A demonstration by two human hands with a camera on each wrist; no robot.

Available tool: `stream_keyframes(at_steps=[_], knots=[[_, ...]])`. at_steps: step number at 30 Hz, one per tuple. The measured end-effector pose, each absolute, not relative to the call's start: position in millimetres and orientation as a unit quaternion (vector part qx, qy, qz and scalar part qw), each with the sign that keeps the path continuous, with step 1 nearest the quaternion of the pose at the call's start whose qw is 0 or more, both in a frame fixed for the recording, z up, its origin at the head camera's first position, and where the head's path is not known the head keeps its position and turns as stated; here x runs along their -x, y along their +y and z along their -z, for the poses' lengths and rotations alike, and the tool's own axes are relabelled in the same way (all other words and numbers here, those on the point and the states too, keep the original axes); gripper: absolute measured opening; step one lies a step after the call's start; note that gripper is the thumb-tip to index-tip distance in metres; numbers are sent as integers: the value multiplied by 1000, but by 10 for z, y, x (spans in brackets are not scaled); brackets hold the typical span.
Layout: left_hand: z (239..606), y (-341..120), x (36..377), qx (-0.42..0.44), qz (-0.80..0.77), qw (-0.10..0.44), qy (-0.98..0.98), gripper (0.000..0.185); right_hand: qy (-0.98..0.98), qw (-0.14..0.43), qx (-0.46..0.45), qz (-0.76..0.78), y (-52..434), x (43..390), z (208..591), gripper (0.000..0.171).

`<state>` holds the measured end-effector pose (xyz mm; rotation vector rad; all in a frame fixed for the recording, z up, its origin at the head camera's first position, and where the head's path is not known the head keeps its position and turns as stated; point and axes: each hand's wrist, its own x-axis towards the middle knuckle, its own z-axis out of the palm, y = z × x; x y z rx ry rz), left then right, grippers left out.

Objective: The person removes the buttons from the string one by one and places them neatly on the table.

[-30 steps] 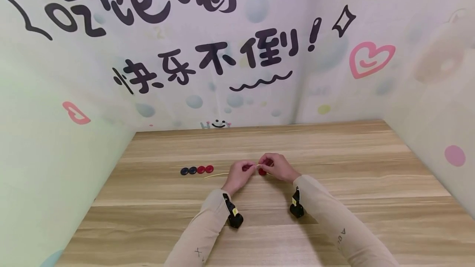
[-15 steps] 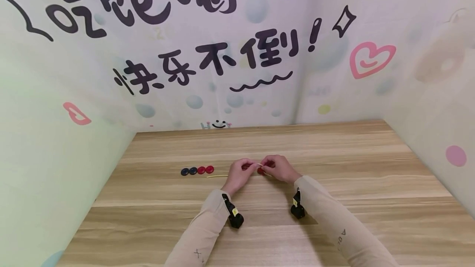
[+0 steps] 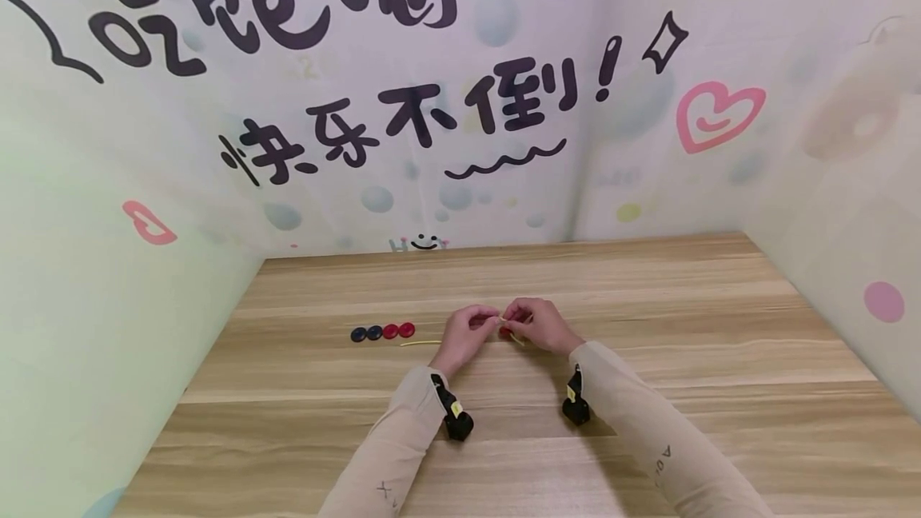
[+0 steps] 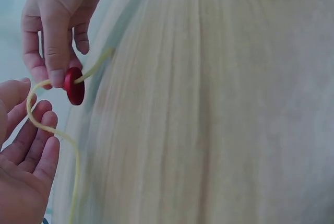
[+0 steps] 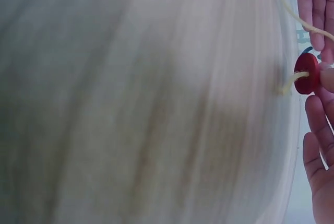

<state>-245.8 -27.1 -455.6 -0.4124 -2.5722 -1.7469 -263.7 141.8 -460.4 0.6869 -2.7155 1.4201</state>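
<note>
Hands sit closer together than a second ago, and the gap between them in the head view has nearly gone. The right hand (image 3: 541,324) pinches a red button (image 4: 74,85) on edge between thumb and fingertip, and a yellow cord (image 4: 52,130) passes through the button's hole: one short end sticks out on the far side of that pinch, while the longer run loops back toward the left hand (image 3: 469,329). In the left wrist view the left hand's fingers (image 4: 32,145) lie fairly straight just under the loop, close to the cord, but whether they nip it cannot be told from these pictures. A second earlier the button showed as a red spot below the right fingers; now it is drawn up into the pinch with the cord through it, so by the look of it this button is threaded and only needs sliding along. Left of the left hand, well apart from it, four more buttons (image 3: 382,332) lie in a row on the table (image 3: 647,422), two dark and two red.
</note>
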Motion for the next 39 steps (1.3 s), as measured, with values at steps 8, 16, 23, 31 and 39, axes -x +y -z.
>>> stream_keyframes(at_steps=[8,16,23,31,39], knots=[[4611,-244,2447,134,536,20,-833,17,-873,31,-223,-433,1418,2619,4591,4],[4599,-212,2439,124,532,27,-837,16,-876,39,-225,-425,1437,2624,4611,3],[4612,-218,2443,94,562,11,-821,16,-878,29,-218,-425,1474,2634,4636,4],[4586,-216,2465,63,589,15,-805,17,-882,20,-205,-424,1511,2623,4646,5],[4568,-181,2456,54,599,32,-798,18,-886,5,-209,-415,1479,2605,4642,7]])
